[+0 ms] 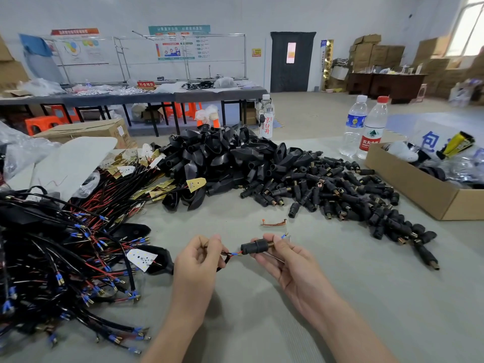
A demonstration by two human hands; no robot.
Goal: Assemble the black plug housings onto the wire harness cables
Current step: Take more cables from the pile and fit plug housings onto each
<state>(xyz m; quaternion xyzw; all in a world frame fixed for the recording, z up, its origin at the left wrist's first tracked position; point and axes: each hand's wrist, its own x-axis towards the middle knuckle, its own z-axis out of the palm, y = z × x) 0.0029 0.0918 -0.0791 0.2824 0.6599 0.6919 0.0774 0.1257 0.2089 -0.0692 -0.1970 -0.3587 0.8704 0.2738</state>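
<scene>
We see a black plug (pixel 255 246) with a coppery threaded end, and red and black wires (pixel 232 254) tipped in blue. The harnesses (pixel 78 231) are black and red, flecked with blue. The housings (pixel 222 153) are glossy black, the worktop (pixel 241 323) grey-green, the box (pixel 419 189) brown. One bottle (pixel 355 124) bears a blue label, the other bottle (pixel 372 132) a red label and cap.

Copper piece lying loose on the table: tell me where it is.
Head view, centre: the copper piece lies on the grey table just beyond the right hand, short of the pile of black plug housings.
</scene>
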